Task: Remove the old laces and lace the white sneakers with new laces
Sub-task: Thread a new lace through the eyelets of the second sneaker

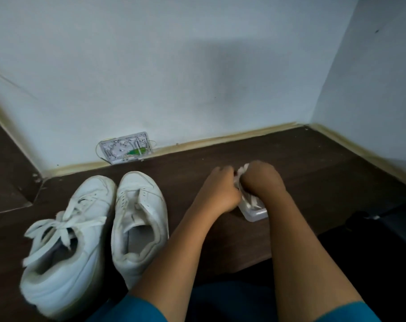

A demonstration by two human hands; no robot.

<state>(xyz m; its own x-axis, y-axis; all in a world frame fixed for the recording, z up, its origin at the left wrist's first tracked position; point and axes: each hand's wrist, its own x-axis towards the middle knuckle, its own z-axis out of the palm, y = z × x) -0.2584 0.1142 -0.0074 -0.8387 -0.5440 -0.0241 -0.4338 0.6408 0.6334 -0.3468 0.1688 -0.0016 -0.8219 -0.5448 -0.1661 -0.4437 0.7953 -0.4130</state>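
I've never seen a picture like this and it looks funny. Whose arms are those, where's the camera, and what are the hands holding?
There is no machine here, just a person sitting on the dark floor. The camera is worn on their head and looks down, so you see their own arms reaching out. The left hand and the right hand meet and both grip a white bundle, which looks like shoelaces, above a small clear plastic box. To the left, two white sneakers stand side by side. The laced sneaker has its lace tied, and the other sneaker beside it looks unlaced. Low on the wall sits a see-through wall box.
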